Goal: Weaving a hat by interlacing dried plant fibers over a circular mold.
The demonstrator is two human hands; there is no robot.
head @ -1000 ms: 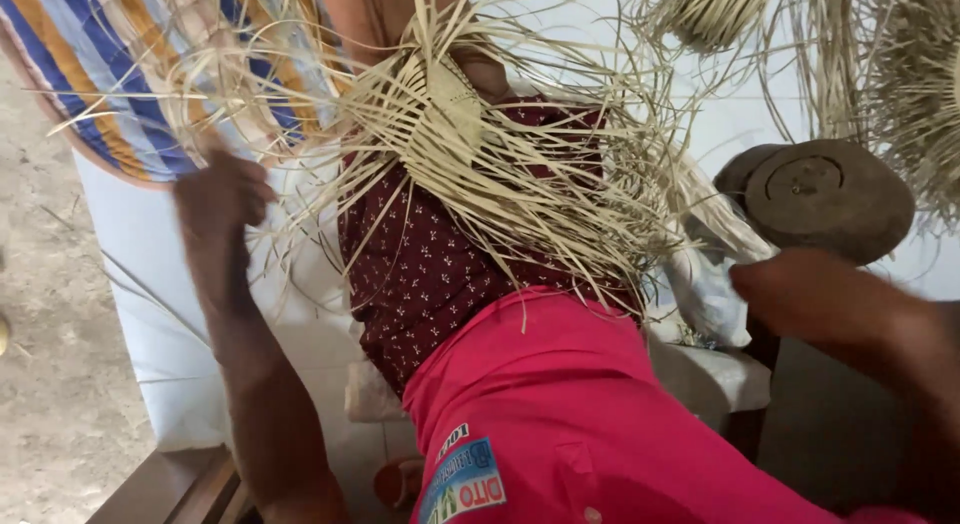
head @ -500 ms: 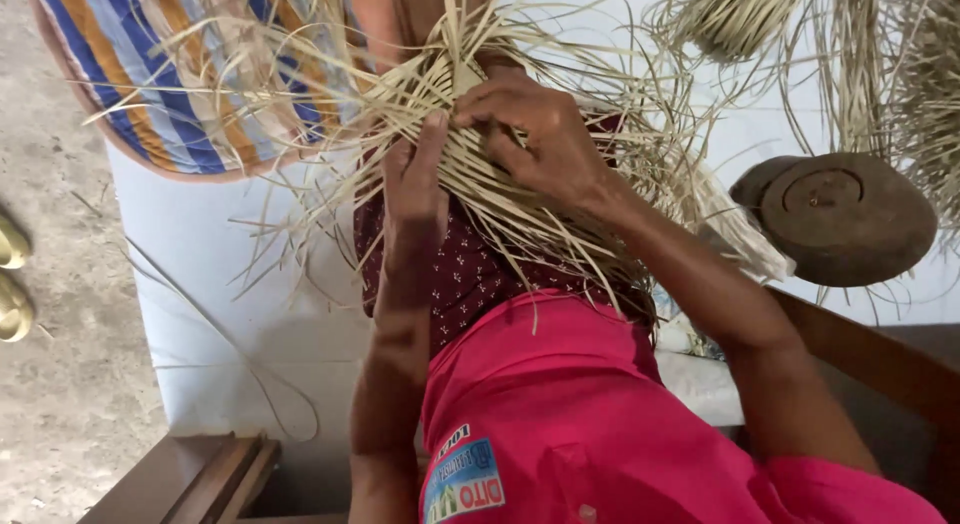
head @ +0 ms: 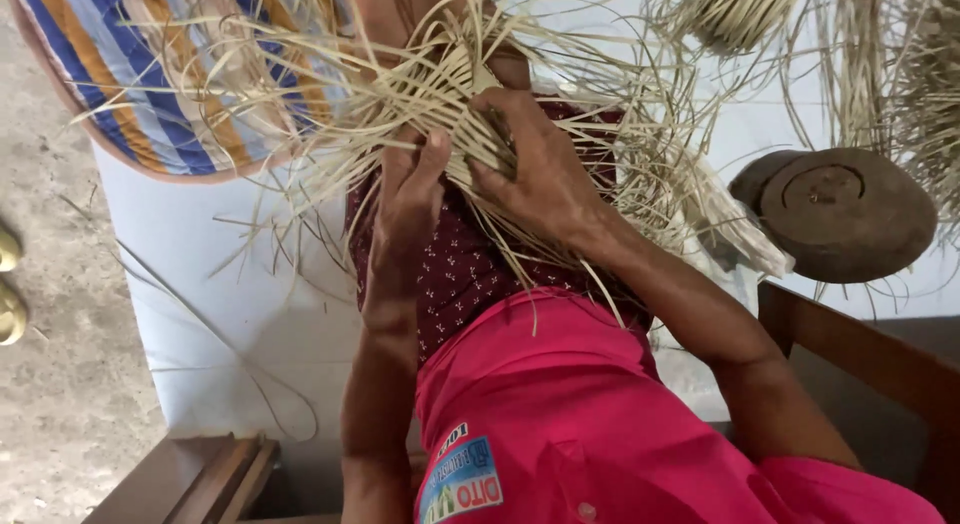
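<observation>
Whereas a second ago they were spread wide, both hands — left hand (head: 405, 199), right hand (head: 535, 169) — now pinch strands of the woven straw piece (head: 440, 89) at upper centre, plaiting resumed.

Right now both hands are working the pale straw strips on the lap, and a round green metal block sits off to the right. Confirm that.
One detail is wrong: the round block off to the right is dark brown and looks like wood, not green metal. The head view shows it. The rest holds: the left hand and right hand are both on the pale straw strips on the lap.
</observation>
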